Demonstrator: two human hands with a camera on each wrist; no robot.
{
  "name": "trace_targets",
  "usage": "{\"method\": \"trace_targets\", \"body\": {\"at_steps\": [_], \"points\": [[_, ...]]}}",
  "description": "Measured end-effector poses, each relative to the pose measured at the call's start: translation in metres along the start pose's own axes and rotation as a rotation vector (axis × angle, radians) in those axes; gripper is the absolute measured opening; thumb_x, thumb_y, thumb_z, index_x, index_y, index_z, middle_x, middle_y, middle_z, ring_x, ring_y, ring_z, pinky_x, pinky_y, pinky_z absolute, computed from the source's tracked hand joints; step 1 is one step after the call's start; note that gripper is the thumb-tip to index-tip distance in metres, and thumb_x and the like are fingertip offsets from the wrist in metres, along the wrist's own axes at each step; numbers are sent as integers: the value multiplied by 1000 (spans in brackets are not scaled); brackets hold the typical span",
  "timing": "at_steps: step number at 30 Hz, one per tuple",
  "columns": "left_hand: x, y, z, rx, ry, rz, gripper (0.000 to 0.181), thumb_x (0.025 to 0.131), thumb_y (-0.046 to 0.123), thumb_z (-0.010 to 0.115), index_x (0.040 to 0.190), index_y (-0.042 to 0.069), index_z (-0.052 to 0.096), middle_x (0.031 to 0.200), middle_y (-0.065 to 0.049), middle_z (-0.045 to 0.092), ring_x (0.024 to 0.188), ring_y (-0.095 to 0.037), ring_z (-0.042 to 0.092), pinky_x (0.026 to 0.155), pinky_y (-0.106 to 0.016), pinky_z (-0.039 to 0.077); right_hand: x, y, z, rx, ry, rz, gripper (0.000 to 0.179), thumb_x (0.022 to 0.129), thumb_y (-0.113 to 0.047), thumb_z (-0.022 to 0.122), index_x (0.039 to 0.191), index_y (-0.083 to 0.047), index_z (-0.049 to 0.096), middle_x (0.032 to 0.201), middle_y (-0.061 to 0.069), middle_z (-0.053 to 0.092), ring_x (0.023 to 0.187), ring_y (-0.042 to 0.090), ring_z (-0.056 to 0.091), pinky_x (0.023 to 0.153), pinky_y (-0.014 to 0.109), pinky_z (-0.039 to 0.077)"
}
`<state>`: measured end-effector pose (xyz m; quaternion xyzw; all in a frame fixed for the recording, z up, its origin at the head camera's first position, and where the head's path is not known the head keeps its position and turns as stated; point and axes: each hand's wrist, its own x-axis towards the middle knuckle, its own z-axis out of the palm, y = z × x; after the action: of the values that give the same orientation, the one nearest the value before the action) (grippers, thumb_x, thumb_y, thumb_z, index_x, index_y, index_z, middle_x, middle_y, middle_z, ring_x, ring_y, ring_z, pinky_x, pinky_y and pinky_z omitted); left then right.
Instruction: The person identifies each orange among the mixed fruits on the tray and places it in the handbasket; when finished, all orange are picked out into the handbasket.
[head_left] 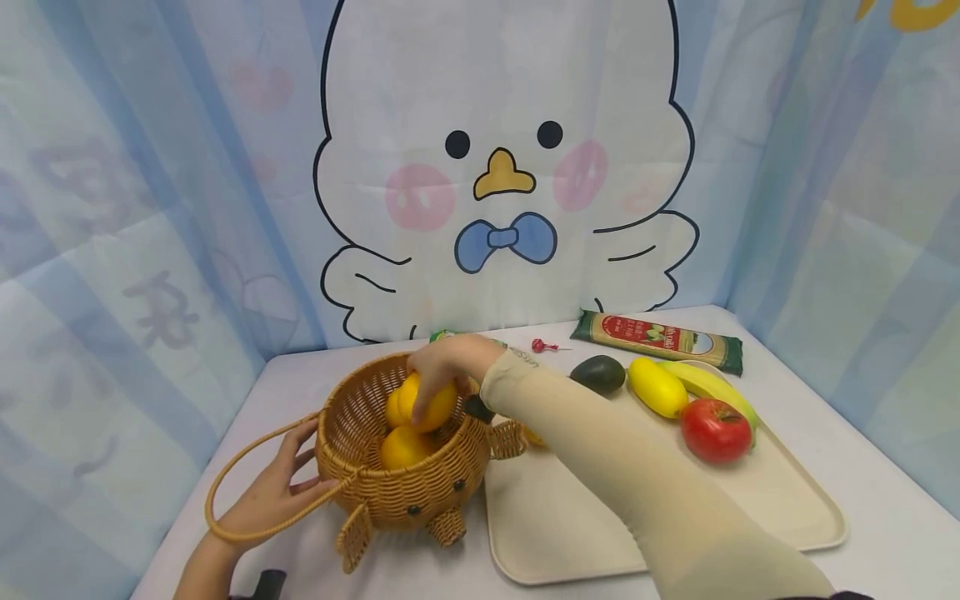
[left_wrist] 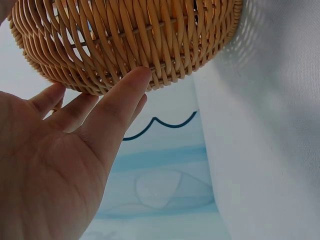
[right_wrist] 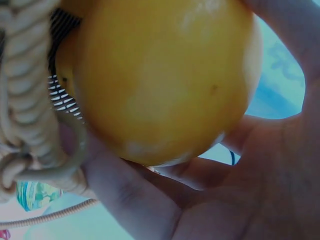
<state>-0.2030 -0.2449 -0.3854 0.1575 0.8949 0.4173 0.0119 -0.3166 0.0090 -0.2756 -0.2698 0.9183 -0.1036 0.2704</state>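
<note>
So the right hand (head_left: 448,367) has an orange (right_wrist: 165,80) gripped inside the wicker basket (head_left: 397,493), more oranges (head_left: 406,448) right beside it, while the left hand (head_left: 272,493) just touches the basket's outside, fingers pretty much straight.

We see a small curtained booth (head_left: 847,208): cartoon-printed cloth (head_left: 510,117) hangs behind and on either side of the tabletop (head_left: 420,575).

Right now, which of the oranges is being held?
The top orange, gripped by the right hand; the other oranges in the basket lie lower, ungripped.
</note>
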Motion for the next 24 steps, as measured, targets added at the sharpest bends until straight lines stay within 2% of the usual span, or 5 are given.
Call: {"method": "trace_targets", "body": {"at_steps": [4,7,11,15,24], "points": [[1,0,0,-14,-9,-16,85,89,26,65,150,20,7,156,-21,7,134,-53,29,91,-42,57,1,-5,0,68,-7,80,53,69,-36,81,111,-16,56,103,2,57,89,17,57,76,30,59],[2,0,1,-22,-12,-25,84,89,26,65,150,20,7,157,-21,7,134,-53,29,92,-41,57,3,-7,-1,-4,-10,118,46,67,-40,81,100,-18,59,100,1,60,88,16,55,73,27,54],[2,0,1,-22,-11,-27,84,89,26,65,150,20,8,157,-21,6,134,-53,29,92,-42,57,6,-9,0,-173,-10,161,64,64,-52,79,116,-21,59,117,-1,59,99,16,54,82,28,51],[1,1,1,-20,-9,-24,84,89,26,65,150,20,7,157,-21,6,134,-53,29,92,-43,57,8,-10,2,-244,-14,180,78,64,-53,80,131,-25,53,134,-1,52,106,16,51,89,29,51],[1,1,1,-18,-10,-45,84,89,27,65,149,19,7,156,-22,7,134,-54,28,93,-46,55,13,-14,6,-292,-9,212,70,59,-44,87,121,-25,61,121,-7,59,101,12,53,84,25,52]]}}
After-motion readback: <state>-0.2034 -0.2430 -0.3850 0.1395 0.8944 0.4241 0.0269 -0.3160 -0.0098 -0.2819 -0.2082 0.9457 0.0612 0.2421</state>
